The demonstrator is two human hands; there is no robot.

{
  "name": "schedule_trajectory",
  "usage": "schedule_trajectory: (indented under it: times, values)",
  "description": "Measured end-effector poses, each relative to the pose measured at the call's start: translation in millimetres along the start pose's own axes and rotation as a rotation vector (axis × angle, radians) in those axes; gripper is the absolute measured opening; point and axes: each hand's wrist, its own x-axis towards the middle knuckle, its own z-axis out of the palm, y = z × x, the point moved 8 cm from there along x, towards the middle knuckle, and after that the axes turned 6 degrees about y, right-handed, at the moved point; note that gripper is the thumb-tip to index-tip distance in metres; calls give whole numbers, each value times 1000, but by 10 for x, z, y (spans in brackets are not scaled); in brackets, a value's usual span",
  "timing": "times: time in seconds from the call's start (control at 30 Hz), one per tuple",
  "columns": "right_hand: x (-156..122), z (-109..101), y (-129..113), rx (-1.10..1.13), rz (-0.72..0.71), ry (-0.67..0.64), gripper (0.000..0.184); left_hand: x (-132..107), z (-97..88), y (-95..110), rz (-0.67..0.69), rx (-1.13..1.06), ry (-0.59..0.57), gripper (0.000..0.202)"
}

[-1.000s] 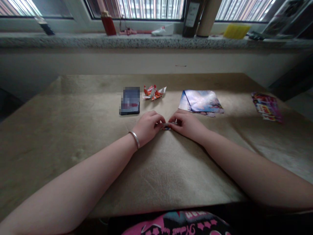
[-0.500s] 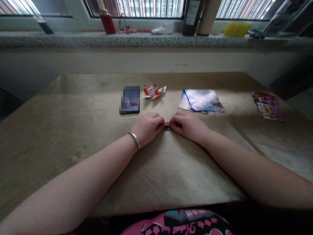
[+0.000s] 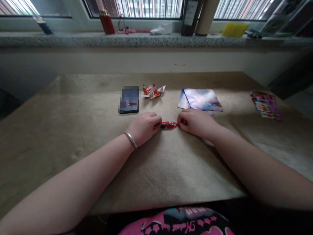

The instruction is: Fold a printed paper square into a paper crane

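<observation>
A small folded strip of red printed paper (image 3: 169, 125) lies on the tan table cover (image 3: 158, 169) between my two hands. My left hand (image 3: 144, 127), with a silver bangle on the wrist, is curled and pinches the strip's left end. My right hand (image 3: 195, 122) is curled too and pinches the right end. Both hands rest on the cloth.
A dark phone (image 3: 129, 100) lies behind my left hand. Folded red-and-white paper shapes (image 3: 153, 91) sit beside it. A stack of blue printed sheets (image 3: 200, 100) lies behind my right hand, and colourful sheets (image 3: 265, 104) at far right. The windowsill (image 3: 146, 39) holds bottles and clutter.
My hands have drawn apart, the right one moving right. The red paper strip, nearly hidden between the fingers before, now shows stretched out between them.
</observation>
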Motion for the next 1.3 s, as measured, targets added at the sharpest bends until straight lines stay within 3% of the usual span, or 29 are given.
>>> schedule_trajectory:
  times: [0.27, 0.4, 0.63, 0.93, 1.13, 1.3]
  values:
    - [-4, 30, 85, 43, 14, -67, 8, -26, 7, -44, -20, -50, 1, 10]
    - [17, 7, 35, 165, 54, 32, 9, -20, 15, -50, -20, -72, 22, 9]
    - [62, 68, -243, 263, -101, 109, 14, 3, 30, -66, -21, -97, 44, 10]
    - [45, 73, -151, 324, -39, 96, 12, -30, 17, -111, -74, -109, -32, 11]
    - [38, 126, -46, 468, 49, 108, 11, -27, 54, -78, 41, -253, -49, 17]
    - [21, 153, 14, 576, 114, 154, 6, -31, 65, -51, 44, -307, -89, 17]
